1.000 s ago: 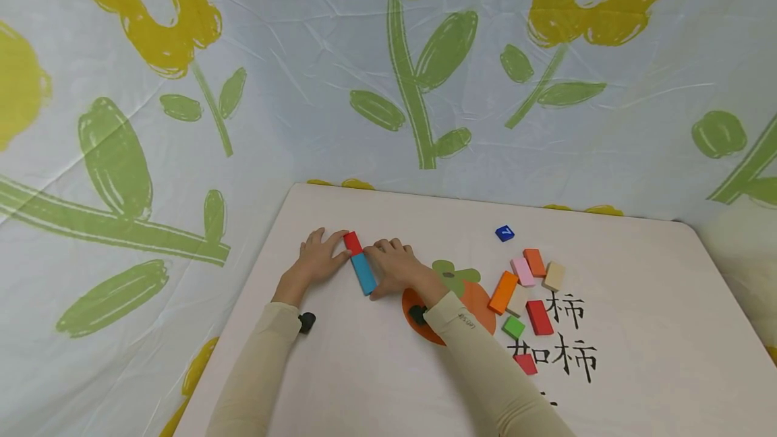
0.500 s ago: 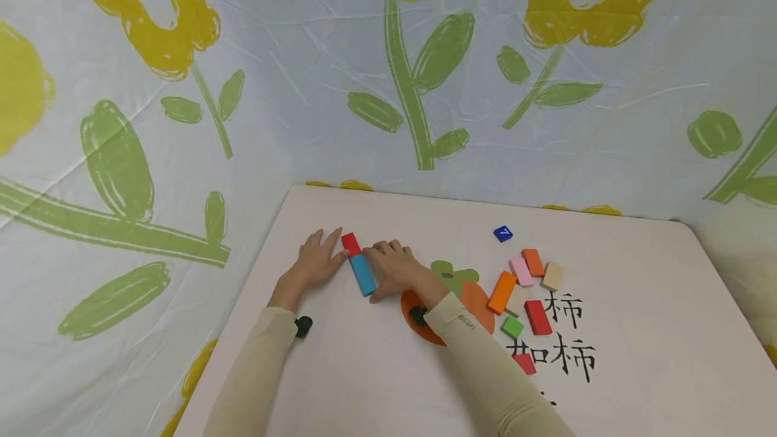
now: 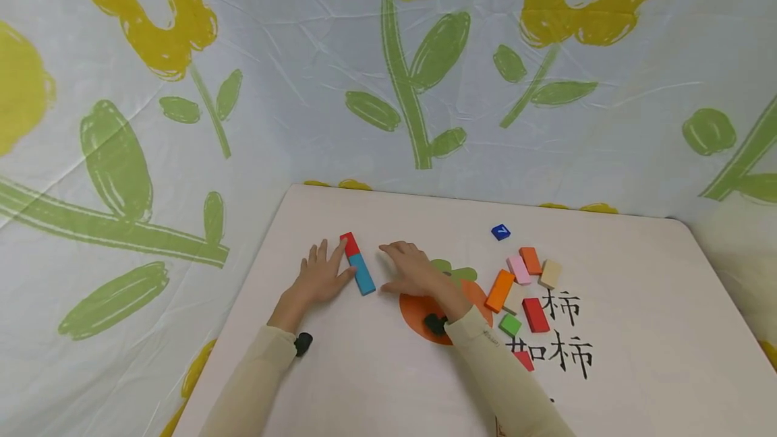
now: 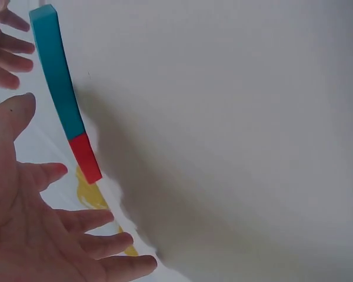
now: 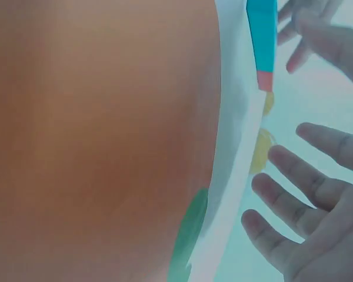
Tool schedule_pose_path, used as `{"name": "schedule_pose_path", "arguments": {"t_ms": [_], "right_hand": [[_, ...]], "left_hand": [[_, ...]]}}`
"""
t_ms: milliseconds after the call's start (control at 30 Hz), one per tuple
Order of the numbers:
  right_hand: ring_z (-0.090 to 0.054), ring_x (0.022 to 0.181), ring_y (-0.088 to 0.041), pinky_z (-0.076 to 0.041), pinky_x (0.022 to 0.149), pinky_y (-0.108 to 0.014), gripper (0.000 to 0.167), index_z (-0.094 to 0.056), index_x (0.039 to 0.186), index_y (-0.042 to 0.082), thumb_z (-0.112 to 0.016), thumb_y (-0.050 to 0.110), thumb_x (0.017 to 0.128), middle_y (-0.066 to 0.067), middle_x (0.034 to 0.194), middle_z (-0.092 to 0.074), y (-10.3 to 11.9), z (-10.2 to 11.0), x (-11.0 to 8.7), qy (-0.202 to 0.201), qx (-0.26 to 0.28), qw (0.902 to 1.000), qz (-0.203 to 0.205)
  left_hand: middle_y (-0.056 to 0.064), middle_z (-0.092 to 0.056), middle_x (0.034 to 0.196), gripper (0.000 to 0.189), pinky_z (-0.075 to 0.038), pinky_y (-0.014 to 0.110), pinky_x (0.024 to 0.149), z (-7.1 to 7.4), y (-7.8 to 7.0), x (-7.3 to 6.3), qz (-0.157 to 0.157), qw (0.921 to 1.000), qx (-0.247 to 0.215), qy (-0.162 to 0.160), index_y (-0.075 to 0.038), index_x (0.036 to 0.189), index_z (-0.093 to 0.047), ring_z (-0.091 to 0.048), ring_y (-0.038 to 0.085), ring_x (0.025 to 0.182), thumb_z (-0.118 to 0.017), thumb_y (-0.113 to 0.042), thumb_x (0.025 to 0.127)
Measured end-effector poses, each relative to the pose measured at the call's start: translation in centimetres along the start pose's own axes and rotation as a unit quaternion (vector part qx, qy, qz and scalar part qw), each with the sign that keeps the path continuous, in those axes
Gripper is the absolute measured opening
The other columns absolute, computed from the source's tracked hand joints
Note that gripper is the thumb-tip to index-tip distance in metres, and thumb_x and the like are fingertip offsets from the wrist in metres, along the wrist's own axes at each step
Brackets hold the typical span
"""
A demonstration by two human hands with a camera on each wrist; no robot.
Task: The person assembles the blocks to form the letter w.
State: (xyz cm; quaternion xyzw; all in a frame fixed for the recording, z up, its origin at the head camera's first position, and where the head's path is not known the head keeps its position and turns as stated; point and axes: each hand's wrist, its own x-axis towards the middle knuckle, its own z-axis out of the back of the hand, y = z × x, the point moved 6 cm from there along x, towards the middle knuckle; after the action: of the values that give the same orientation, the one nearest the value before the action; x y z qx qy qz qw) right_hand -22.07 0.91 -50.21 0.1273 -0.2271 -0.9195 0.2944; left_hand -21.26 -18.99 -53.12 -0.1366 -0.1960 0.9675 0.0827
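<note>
A red block [image 3: 350,244] and a longer blue block [image 3: 362,275] lie end to end on the table, forming one slanted row in the head view. My left hand [image 3: 317,280] is beside the row on its left, fingers spread, with the index fingertip at the red block and the thumb tip near the blue one. To the right of the row, my right hand [image 3: 417,271] is held apart from the blocks, its fingers loosely extended and nothing in them. The left wrist view shows the blue block [image 4: 57,73] meeting the red block [image 4: 85,158] end to end.
Right of my right hand lies a loose group of blocks, among them an orange block [image 3: 500,290], a pink block [image 3: 519,270], a green block [image 3: 510,324] and a red block [image 3: 536,315]. A dark blue numbered block [image 3: 500,232] sits farther back. A flowered cloth [image 3: 340,86] hangs behind the table.
My right hand has drawn away from the blue block to the right. My left hand's index finger has come over to the red block. The two-block row stays nearly in place.
</note>
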Motion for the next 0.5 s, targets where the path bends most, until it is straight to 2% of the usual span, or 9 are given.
{"name": "schedule_pose_path", "arguments": {"t_ms": [133,267,500], "right_hand": [[-0.043,0.13,-0.034,-0.038,0.106,-0.052,0.072,-0.047,0.147,0.007,-0.079,0.03,0.088,-0.016,0.143,-0.048,-0.5,1.0,-1.3,-0.043,0.041,0.9982,-0.002],[-0.044,0.128,-0.035,-0.037,0.104,-0.055,0.065,-0.05,0.144,0.004,-0.077,0.026,0.089,-0.016,0.14,-0.05,-1.1,2.1,-2.9,-0.079,0.084,0.9934,0.002],[-0.045,0.128,-0.034,-0.036,0.104,-0.059,0.061,-0.052,0.144,0.005,-0.074,0.027,0.092,-0.014,0.141,-0.051,-2.5,3.4,-5.5,-0.118,0.099,0.9881,-0.005]], "left_hand": [[0.031,-0.01,0.161,0.079,-0.009,0.073,0.11,-0.3,-0.4,-0.1,0.009,0.9999,0.004,0.009,-0.016,0.162,-0.016,-0.005,0.056,0.145,-0.05,-0.054,0.1],[0.031,-0.01,0.161,0.079,-0.007,0.073,0.11,-0.5,-0.6,-0.2,0.013,0.9997,0.005,0.018,-0.018,0.162,-0.016,-0.004,0.056,0.145,-0.05,-0.054,0.1],[0.032,-0.008,0.161,0.079,-0.005,0.075,0.109,-0.8,-0.8,-0.3,0.008,0.9997,0.012,0.021,-0.016,0.162,-0.016,-0.002,0.056,0.145,-0.048,-0.054,0.101]]}}
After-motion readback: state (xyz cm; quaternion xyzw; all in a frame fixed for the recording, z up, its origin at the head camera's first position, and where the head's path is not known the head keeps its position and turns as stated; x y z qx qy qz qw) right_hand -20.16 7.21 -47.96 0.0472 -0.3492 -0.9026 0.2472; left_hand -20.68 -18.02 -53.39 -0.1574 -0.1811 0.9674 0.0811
